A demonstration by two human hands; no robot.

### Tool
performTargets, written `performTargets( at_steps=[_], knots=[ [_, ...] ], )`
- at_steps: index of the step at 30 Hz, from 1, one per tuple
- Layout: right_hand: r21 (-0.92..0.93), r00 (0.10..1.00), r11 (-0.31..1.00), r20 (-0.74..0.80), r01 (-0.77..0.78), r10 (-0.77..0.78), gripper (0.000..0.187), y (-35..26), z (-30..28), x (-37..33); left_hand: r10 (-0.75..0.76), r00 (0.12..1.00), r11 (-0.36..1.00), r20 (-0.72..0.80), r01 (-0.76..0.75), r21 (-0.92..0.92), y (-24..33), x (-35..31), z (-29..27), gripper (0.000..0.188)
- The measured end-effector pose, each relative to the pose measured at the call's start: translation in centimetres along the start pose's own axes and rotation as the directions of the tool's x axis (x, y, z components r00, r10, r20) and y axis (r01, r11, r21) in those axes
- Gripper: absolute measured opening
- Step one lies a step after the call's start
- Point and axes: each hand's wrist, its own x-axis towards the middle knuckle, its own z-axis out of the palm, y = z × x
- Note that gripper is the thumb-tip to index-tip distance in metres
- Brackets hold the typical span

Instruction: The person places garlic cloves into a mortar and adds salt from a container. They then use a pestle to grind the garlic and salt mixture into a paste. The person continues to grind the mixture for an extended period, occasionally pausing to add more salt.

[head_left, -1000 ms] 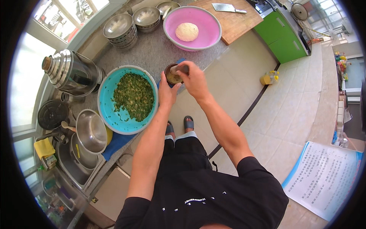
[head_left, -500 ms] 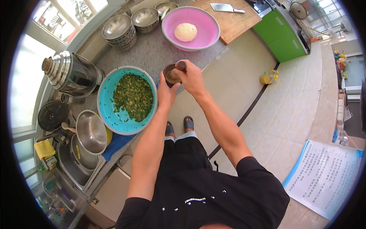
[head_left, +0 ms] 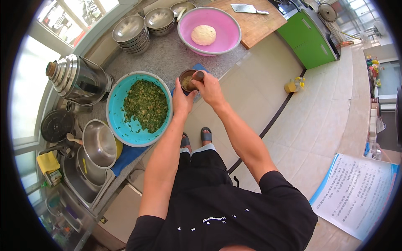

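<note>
My left hand (head_left: 183, 101) is wrapped round the near left side of a small brown mortar (head_left: 182, 75) at the counter's front edge. Inside it lies some pale, greyish-brown matter, too small to make out. With closed fingers, my right hand (head_left: 210, 90) grips a dark brown pestle (head_left: 199, 75), whose rounded top sticks out above the fist; its lower end is hidden by my fingers. A blue cloth (head_left: 201, 67) shows behind the mortar. Just left of my left hand stands a turquoise basin (head_left: 118, 119) with chopped green filling (head_left: 145, 106).
A pink basin (head_left: 226, 31) holding a dough ball (head_left: 204, 35) stands at the back, beside a wooden board (head_left: 264, 27) with a cleaver (head_left: 243, 8). Stacked steel bowls (head_left: 130, 33), a steel pot (head_left: 86, 81) and a sink (head_left: 75, 178) are leftward. Yellow bottles (head_left: 295, 85) stand on the floor.
My right hand and the pestle have shifted slightly down within the mortar's mouth. More of the blue cloth shows behind the mortar. My left hand keeps its hold.
</note>
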Motion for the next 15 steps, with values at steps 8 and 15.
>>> performTargets(
  at_steps=[8,15],
  knots=[
    [0.075,1.000,0.997,0.013,0.016,-0.017,0.020,-0.5,-0.3,-0.2,-0.019,1.000,1.000,-0.003,0.019,-0.007,1.7,-0.5,-0.5,0.103],
    [0.002,0.999,1.000,-0.033,0.023,-0.022,0.022,-3.1,-2.0,0.5,0.010,1.000,1.000,-0.010,-0.010,0.005,0.0,-0.6,-0.4,0.103]
  ],
)
